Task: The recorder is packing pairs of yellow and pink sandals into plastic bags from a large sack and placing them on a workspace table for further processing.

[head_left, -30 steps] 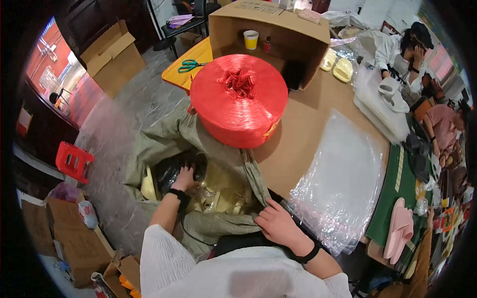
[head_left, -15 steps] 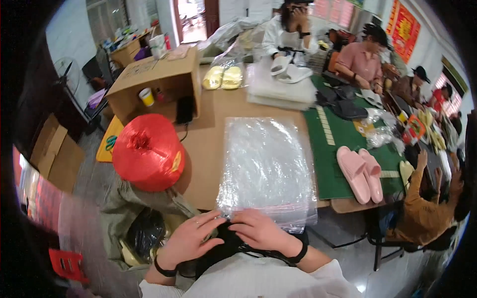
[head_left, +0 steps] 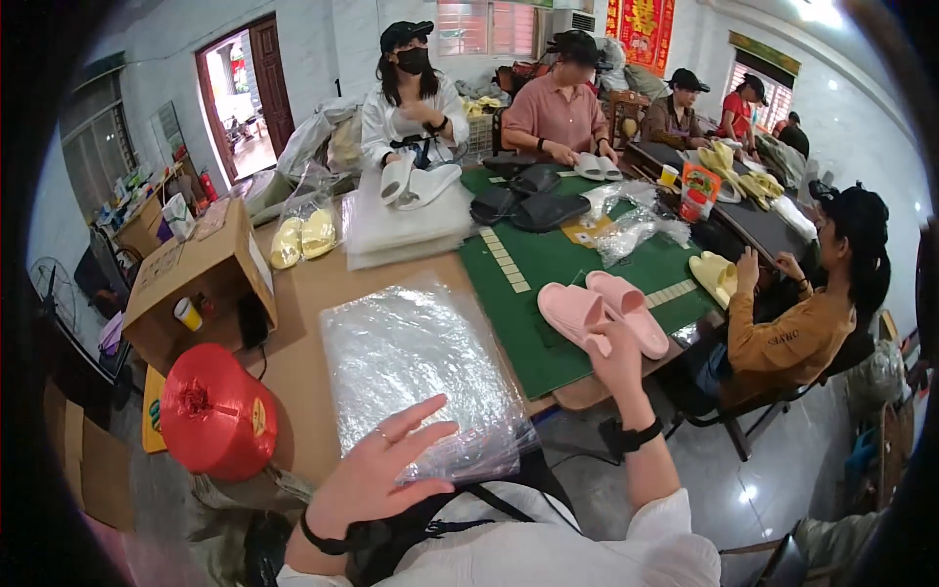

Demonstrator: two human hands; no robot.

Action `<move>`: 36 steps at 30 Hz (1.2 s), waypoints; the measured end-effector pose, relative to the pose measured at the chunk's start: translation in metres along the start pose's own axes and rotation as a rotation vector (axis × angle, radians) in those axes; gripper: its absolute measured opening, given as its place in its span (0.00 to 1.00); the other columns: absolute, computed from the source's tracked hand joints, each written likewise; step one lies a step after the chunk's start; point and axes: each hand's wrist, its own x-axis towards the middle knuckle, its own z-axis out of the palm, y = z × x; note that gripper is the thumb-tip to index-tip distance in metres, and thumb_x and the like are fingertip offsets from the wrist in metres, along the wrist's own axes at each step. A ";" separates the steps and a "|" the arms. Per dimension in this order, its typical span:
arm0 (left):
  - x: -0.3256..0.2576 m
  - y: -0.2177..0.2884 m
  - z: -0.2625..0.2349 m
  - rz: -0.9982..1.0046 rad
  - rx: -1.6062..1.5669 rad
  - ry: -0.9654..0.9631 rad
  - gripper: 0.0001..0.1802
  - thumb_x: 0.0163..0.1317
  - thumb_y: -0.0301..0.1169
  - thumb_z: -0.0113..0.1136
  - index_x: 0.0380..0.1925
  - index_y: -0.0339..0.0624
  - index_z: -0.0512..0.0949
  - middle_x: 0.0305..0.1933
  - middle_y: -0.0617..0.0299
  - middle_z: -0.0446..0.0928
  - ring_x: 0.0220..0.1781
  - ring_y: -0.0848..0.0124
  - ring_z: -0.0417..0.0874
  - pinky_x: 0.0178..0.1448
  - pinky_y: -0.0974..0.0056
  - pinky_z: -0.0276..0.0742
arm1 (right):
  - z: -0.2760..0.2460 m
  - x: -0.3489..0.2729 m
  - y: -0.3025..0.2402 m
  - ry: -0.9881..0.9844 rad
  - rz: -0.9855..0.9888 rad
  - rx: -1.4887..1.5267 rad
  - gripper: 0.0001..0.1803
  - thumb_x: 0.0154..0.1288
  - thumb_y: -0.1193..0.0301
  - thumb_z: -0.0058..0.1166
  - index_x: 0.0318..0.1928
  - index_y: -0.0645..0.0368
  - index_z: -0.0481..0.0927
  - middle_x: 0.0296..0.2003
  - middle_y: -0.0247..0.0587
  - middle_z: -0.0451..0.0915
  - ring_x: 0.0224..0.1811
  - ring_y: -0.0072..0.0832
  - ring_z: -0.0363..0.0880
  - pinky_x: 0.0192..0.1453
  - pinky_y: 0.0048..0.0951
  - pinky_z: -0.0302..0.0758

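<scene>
A pair of pink slide slippers (head_left: pixel 569 309) lies side by side on the green mat (head_left: pixel 523 362), near its front edge. My right hand (head_left: pixel 620 360) reaches out to their near ends, with its fingers closed on the left slipper's heel. Whether it also grips the other slipper is hard to tell. A stack of clear plastic bags (head_left: pixel 406 342) lies flat on the brown tabletop in front of me. Over the near part of that stack is my left hand (head_left: pixel 391 460), open and holding nothing, its fingers spread.
Left of the bags stand a red roll of twine (head_left: pixel 217 411) and an open cardboard box (head_left: pixel 201 279). Yellow slippers in a bag (head_left: pixel 303 235), white slippers (head_left: pixel 421 184) and black slippers (head_left: pixel 538 201) lie farther back. Co-workers sit or stand beyond and at the right.
My right hand has left the near edge of the bags and gone right to the pink slippers. My left hand has opened over the bags. The view has turned right.
</scene>
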 end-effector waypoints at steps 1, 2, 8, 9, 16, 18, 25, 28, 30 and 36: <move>0.002 -0.002 -0.010 -0.016 -0.013 -0.015 0.32 0.56 0.38 0.74 0.61 0.43 0.76 0.72 0.47 0.67 0.67 0.49 0.74 0.66 0.55 0.73 | -0.007 0.004 0.023 0.030 0.023 -0.097 0.12 0.57 0.73 0.63 0.42 0.61 0.81 0.40 0.50 0.81 0.48 0.49 0.79 0.53 0.46 0.74; 0.004 -0.004 -0.020 -0.007 -0.017 -0.020 0.32 0.56 0.38 0.74 0.61 0.43 0.76 0.72 0.47 0.67 0.67 0.49 0.74 0.66 0.55 0.73 | -0.012 0.005 0.044 0.043 0.081 -0.180 0.13 0.56 0.72 0.63 0.42 0.61 0.81 0.40 0.50 0.81 0.48 0.50 0.78 0.53 0.46 0.74; -0.019 -0.029 -0.057 -0.332 0.172 0.033 0.31 0.59 0.36 0.69 0.63 0.42 0.73 0.71 0.46 0.68 0.69 0.47 0.72 0.69 0.53 0.70 | 0.006 0.030 0.095 -0.022 0.042 -0.180 0.15 0.62 0.68 0.65 0.48 0.60 0.80 0.48 0.51 0.80 0.54 0.47 0.78 0.61 0.42 0.73; -0.019 -0.040 -0.061 -0.376 0.180 0.052 0.31 0.60 0.36 0.68 0.63 0.41 0.72 0.71 0.46 0.68 0.69 0.47 0.71 0.70 0.52 0.69 | -0.001 0.036 0.059 -0.050 0.189 -0.233 0.15 0.64 0.69 0.64 0.48 0.62 0.80 0.48 0.49 0.81 0.54 0.44 0.79 0.59 0.38 0.74; 0.024 -0.081 -0.094 -0.328 0.414 0.243 0.27 0.62 0.34 0.66 0.62 0.40 0.74 0.66 0.49 0.73 0.66 0.55 0.74 0.66 0.58 0.72 | 0.003 0.043 0.106 -0.056 -0.062 0.084 0.09 0.70 0.75 0.57 0.48 0.63 0.78 0.43 0.37 0.77 0.45 0.29 0.75 0.55 0.30 0.71; 0.046 -0.065 -0.102 -0.269 0.399 0.252 0.26 0.62 0.33 0.67 0.60 0.39 0.75 0.64 0.52 0.75 0.62 0.59 0.77 0.62 0.60 0.74 | 0.008 0.037 0.075 -0.050 -0.138 0.131 0.08 0.69 0.77 0.57 0.47 0.63 0.78 0.42 0.37 0.77 0.45 0.28 0.75 0.54 0.29 0.71; 0.106 -0.033 -0.094 -0.072 0.524 0.154 0.24 0.61 0.43 0.69 0.51 0.38 0.80 0.45 0.49 0.83 0.47 0.52 0.83 0.52 0.57 0.79 | 0.021 -0.013 -0.124 -0.916 -0.186 0.994 0.09 0.52 0.82 0.63 0.36 0.62 0.84 0.30 0.43 0.84 0.34 0.38 0.83 0.39 0.33 0.77; 0.123 -0.021 -0.073 0.035 0.511 0.167 0.24 0.60 0.44 0.69 0.50 0.39 0.81 0.44 0.49 0.83 0.48 0.49 0.83 0.52 0.54 0.78 | 0.065 -0.050 -0.188 -1.398 -0.313 1.128 0.19 0.63 0.69 0.62 0.53 0.63 0.79 0.43 0.47 0.82 0.44 0.42 0.84 0.47 0.37 0.79; 0.130 -0.020 -0.051 0.069 0.460 0.158 0.24 0.60 0.43 0.69 0.49 0.39 0.81 0.45 0.49 0.82 0.49 0.49 0.82 0.53 0.53 0.78 | 0.092 -0.091 -0.224 -1.411 -0.498 1.126 0.24 0.65 0.65 0.62 0.58 0.63 0.76 0.48 0.49 0.81 0.48 0.45 0.82 0.54 0.37 0.78; 0.117 -0.001 -0.024 -0.076 0.356 -0.027 0.25 0.62 0.40 0.67 0.55 0.39 0.76 0.58 0.52 0.77 0.56 0.49 0.78 0.59 0.53 0.75 | 0.183 -0.169 -0.275 -1.878 -0.761 0.735 0.41 0.67 0.44 0.54 0.62 0.70 0.73 0.58 0.61 0.77 0.60 0.53 0.76 0.66 0.44 0.71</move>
